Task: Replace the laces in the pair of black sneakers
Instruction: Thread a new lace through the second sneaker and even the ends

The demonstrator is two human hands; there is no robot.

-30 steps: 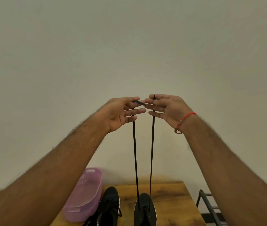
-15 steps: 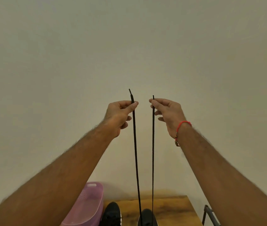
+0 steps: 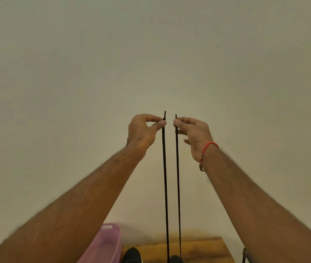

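Left hand (image 3: 143,130) and right hand (image 3: 194,133) pinching taut lace ends (image 3: 165,168), sneakers (image 3: 132,256) cropped at bottom edge

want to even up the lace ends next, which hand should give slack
Left, probably. The left hand pinches its lace strand with the tip standing slightly higher than the strand in the right hand. Both run taut down to the sneaker.
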